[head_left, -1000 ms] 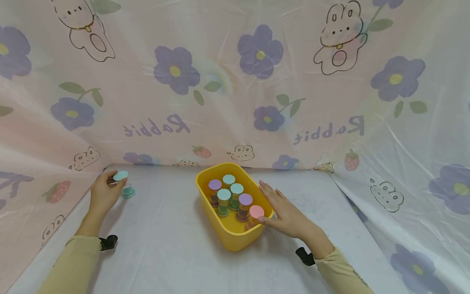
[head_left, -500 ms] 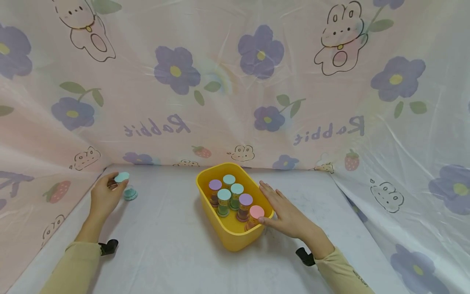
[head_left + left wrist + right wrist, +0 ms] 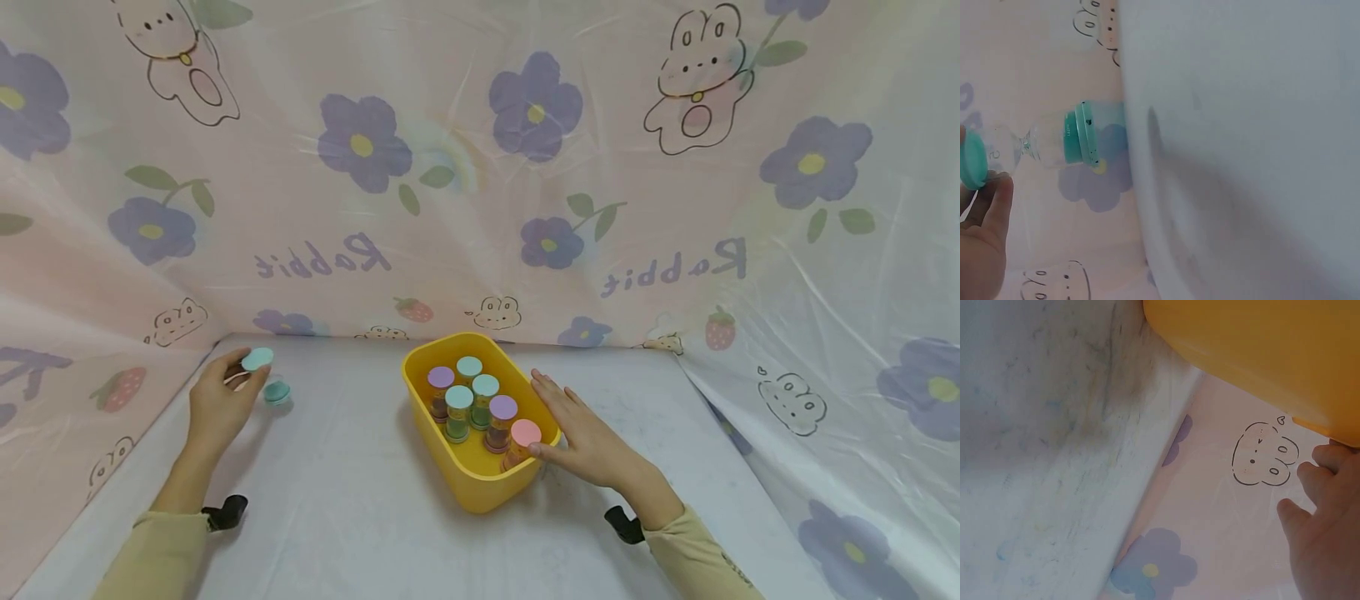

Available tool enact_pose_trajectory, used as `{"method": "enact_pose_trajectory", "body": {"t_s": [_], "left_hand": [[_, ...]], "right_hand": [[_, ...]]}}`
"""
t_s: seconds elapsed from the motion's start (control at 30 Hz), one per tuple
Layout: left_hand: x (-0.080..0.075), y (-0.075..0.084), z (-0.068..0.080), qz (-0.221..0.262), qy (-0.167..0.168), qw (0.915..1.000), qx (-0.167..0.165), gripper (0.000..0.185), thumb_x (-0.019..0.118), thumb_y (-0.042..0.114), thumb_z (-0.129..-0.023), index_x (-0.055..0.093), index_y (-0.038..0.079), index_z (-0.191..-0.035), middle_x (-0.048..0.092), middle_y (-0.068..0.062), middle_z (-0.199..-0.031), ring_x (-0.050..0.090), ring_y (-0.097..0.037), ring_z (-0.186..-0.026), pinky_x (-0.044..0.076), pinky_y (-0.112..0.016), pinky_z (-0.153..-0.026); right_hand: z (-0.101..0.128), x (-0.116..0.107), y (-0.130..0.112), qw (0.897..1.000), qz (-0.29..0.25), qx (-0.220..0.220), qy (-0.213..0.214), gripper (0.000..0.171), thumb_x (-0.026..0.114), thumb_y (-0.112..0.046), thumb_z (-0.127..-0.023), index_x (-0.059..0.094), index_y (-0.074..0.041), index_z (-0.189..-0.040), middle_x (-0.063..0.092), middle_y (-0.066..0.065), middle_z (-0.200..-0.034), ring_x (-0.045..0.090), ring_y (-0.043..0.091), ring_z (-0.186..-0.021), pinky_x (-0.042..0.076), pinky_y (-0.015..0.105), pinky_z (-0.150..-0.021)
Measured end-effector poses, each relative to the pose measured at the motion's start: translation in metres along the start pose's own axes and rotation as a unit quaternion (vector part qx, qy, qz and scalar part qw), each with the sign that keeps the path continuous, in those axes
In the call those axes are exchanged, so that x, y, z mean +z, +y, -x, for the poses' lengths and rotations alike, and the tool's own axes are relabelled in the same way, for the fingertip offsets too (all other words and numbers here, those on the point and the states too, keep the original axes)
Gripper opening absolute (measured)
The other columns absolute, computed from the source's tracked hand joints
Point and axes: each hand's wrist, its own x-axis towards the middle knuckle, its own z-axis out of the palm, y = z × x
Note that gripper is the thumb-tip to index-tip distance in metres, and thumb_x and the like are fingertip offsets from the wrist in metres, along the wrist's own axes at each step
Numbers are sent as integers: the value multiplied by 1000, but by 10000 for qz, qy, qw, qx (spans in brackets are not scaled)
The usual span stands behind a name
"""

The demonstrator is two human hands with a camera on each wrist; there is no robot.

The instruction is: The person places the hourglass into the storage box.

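Observation:
My left hand [image 3: 225, 398] pinches a small sand timer [image 3: 264, 377] by its light teal top cap, at the far left of the table. In the left wrist view the timer [image 3: 1047, 147] shows a clear glass waist between two teal caps, with my fingertips [image 3: 991, 212] at the nearer cap. It hangs tilted, its lower cap close to the tabletop. My right hand [image 3: 585, 435] lies with straight fingers against the right rim of a yellow bin [image 3: 480, 487]. The bin [image 3: 1260, 350] holds several upright timers with purple, teal and pink caps [image 3: 524, 432].
A white cloth [image 3: 360, 517] covers the table. Pink plastic sheeting with purple flowers and rabbits [image 3: 480, 167] walls in the back and both sides. Black wrist straps [image 3: 225, 510] show at both cuffs.
My left hand has carried the teal timer slightly right and up, off its earlier spot by the left wall. The right hand and the bin have stayed put.

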Motion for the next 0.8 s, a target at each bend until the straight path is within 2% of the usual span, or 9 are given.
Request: {"method": "enact_pose_trajectory", "body": {"t_s": [0.13,0.23,0.5,0.8], "left_hand": [[3,11,4,123,152,9995,262,52,69,16,-101,52,-10,-143,54,-27,-136,47,16,-100,45,0,-86],[4,20,7,132,253,9987,434,51,71,13,-99,53,-9,-142,56,-27,-135,46,20,-98,45,1,-85],[12,45,13,493,528,9926,981,45,74,1,-95,59,-9,-136,61,-23,-126,53,15,-99,47,-2,-87],[23,75,18,922,483,9803,1681,45,73,-12,-90,61,-11,-133,62,-22,-124,56,7,-101,46,-3,-90]], "right_hand": [[0,0,-1,10000,22,-14,7,93,64,-55,-99,19,-11,-167,12,-2,-175,13,21,-160,8,48,-130],[0,0,-1,10000,13,-37,22,92,64,-55,-99,20,-11,-167,13,-2,-174,14,21,-160,8,47,-130],[1,-1,-2,9998,21,-181,124,91,63,-54,-99,22,-9,-166,16,3,-174,18,27,-159,15,58,-127],[1,-1,-2,10000,-33,-55,61,92,64,-54,-99,20,-11,-167,13,-1,-174,14,23,-160,8,46,-130]]}}
